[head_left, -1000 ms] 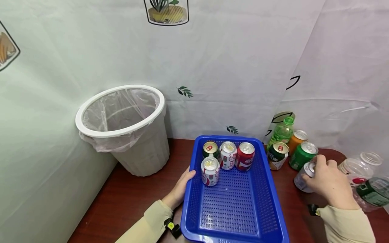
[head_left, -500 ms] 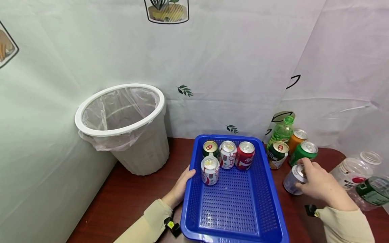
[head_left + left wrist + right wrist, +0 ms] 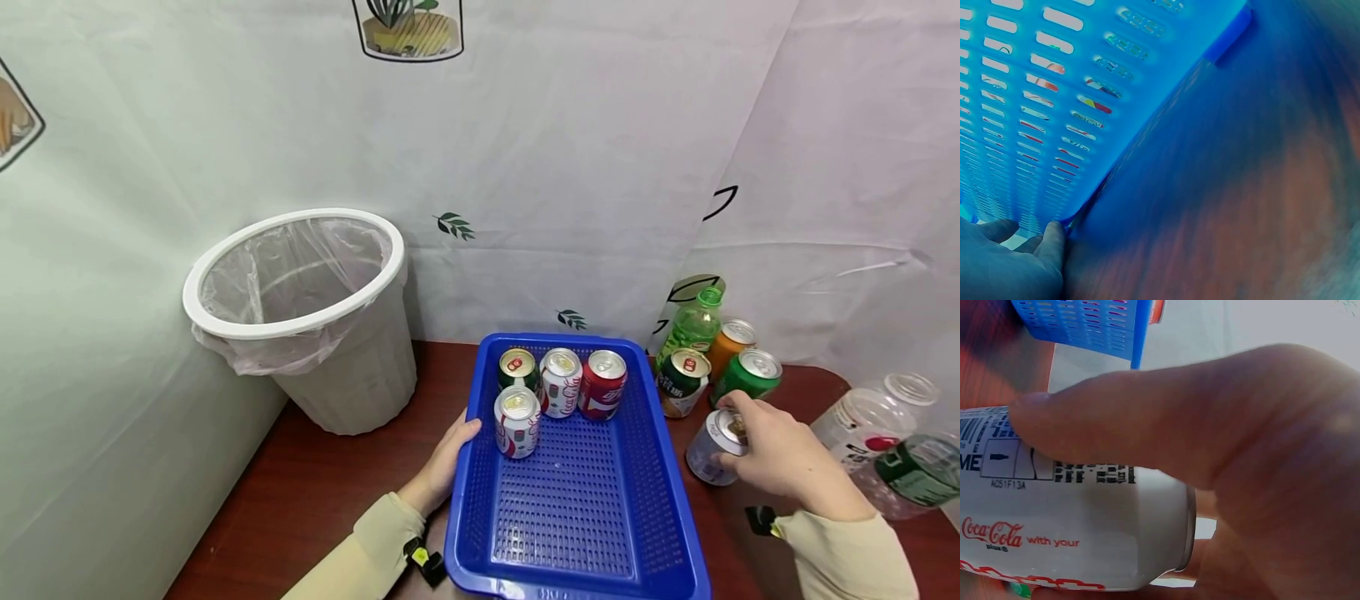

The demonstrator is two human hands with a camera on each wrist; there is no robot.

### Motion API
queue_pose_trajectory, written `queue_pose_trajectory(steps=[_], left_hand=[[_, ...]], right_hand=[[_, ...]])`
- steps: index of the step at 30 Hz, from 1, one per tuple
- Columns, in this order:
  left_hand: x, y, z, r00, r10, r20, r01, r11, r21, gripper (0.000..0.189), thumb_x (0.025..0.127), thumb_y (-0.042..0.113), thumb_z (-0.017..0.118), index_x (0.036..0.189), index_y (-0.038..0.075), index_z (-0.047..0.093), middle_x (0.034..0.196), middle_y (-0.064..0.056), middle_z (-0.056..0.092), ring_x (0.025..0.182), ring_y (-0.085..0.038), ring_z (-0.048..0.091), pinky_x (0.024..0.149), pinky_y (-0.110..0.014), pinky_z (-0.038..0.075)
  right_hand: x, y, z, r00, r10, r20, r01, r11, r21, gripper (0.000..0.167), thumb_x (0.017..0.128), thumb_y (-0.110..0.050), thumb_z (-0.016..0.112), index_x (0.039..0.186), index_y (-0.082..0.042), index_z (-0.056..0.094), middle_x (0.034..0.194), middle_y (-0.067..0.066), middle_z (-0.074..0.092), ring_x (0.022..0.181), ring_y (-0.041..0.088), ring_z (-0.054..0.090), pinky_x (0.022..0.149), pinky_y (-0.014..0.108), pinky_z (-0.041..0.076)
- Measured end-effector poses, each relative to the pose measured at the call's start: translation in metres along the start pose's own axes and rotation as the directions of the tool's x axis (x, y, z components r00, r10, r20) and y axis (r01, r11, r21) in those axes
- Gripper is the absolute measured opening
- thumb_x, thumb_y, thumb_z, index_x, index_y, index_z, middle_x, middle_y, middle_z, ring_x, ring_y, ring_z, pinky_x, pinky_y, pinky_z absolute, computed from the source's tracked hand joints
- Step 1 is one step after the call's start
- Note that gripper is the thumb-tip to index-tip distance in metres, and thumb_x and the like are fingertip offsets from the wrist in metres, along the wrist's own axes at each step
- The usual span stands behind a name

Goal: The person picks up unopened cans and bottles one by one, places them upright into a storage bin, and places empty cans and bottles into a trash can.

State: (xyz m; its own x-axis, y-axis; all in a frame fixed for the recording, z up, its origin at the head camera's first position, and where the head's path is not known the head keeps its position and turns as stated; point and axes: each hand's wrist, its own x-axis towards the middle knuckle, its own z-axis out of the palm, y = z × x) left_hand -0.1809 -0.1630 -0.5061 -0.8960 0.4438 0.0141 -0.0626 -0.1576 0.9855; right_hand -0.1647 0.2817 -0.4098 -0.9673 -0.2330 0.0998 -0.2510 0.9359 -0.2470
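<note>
Right, my right hand (image 3: pixel 783 457) has the can (image 3: pixel 708 458) pinched near its top, thumb along one flank, just right of the tray (image 3: pixel 570 517); whether its base touches the table (image 3: pixel 247 517), I can't tell. That high hold probably suits the crowding: the green can (image 3: pixel 750 375) and dark can (image 3: pixel 681 387) stand close behind. Over at the tray's left edge, my left hand (image 3: pixel 442 467) grasps the rim, thumb on top, I'd say to stop it sliding. Inside the tray, four cans (image 3: pixel 517 423) stand upright at the far end, three abreast and one before the leftmost, likely leaving room nearer me. Beyond the tray's right side: green bottle (image 3: pixel 693 327) and orange can (image 3: pixel 727 346); farther right, clear bottles (image 3: pixel 870 442). Left of the tray, apart from it, the bin (image 3: pixel 367 392), perhaps there to spare my arm.
</note>
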Motion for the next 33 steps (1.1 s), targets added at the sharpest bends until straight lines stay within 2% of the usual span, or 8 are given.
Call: queue_pose_trajectory(steps=[9,14,17,23,29,33], left_hand=[[0.001,-0.001,-0.002,1.0,0.002,-0.008,-0.002,1.0,0.008,0.063,0.106,0.039,0.034,0.165,0.029,0.017,0.168,-0.006,0.03,0.148,-0.027,0.035,0.116,-0.04,0.034],[0.001,-0.003,-0.003,1.0,-0.002,0.001,0.002,1.0,0.011,0.062,0.106,0.038,0.034,0.166,0.028,0.016,0.168,-0.008,0.03,0.147,-0.027,0.036,0.115,-0.039,0.035],[0.001,-0.003,-0.003,1.0,-0.006,0.003,0.006,1.0,0.016,0.063,0.107,0.037,0.034,0.166,0.028,0.015,0.168,-0.008,0.029,0.147,-0.027,0.036,0.115,-0.039,0.035],[0.0,-0.002,-0.003,1.0,0.007,0.004,-0.007,1.0,0.004,0.062,0.106,0.036,0.034,0.165,0.027,0.017,0.167,-0.009,0.031,0.146,-0.026,0.037,0.116,-0.04,0.036],[0.0,-0.002,-0.003,1.0,0.006,0.009,-0.006,1.0,0.007,0.062,0.106,0.036,0.033,0.165,0.028,0.016,0.168,-0.007,0.029,0.146,-0.025,0.036,0.116,-0.039,0.035],[0.0,-0.003,-0.002,1.0,0.006,0.012,-0.006,1.0,0.005,0.062,0.106,0.036,0.033,0.165,0.028,0.016,0.168,-0.007,0.029,0.147,-0.026,0.035,0.116,-0.039,0.035]], right_hand=[[-0.002,-0.002,-0.006,0.999,0.011,-0.033,-0.01,1.0,0.015,0.068,0.069,-0.032,0.093,0.12,-0.005,0.057,0.1,0.018,0.072,0.081,0.036,0.068,0.064,0.053,0.051],[-0.003,-0.007,-0.011,0.994,0.014,-0.109,-0.009,0.999,0.041,0.073,0.069,-0.033,0.093,0.125,-0.004,0.056,0.1,0.021,0.072,0.083,0.037,0.068,0.064,0.051,0.05],[-0.004,-0.011,-0.013,0.984,0.006,-0.175,0.002,0.999,0.047,0.075,0.067,-0.032,0.095,0.125,-0.004,0.055,0.1,0.023,0.072,0.083,0.038,0.069,0.063,0.051,0.05],[-0.001,-0.018,-0.027,0.957,-0.005,-0.288,0.016,0.999,0.035,0.079,0.065,-0.034,0.096,0.124,-0.003,0.053,0.096,0.023,0.071,0.073,0.035,0.067,0.056,0.041,0.045],[0.004,-0.031,-0.041,0.938,0.021,-0.346,0.001,0.998,0.066,0.081,0.067,-0.038,0.095,0.128,-0.002,0.055,0.1,0.024,0.07,0.074,0.042,0.067,0.054,0.044,0.044],[0.009,-0.044,-0.047,0.928,0.003,-0.372,0.029,0.996,0.079,0.08,0.069,-0.038,0.095,0.131,-0.004,0.056,0.104,0.023,0.071,0.078,0.042,0.068,0.057,0.045,0.046]])
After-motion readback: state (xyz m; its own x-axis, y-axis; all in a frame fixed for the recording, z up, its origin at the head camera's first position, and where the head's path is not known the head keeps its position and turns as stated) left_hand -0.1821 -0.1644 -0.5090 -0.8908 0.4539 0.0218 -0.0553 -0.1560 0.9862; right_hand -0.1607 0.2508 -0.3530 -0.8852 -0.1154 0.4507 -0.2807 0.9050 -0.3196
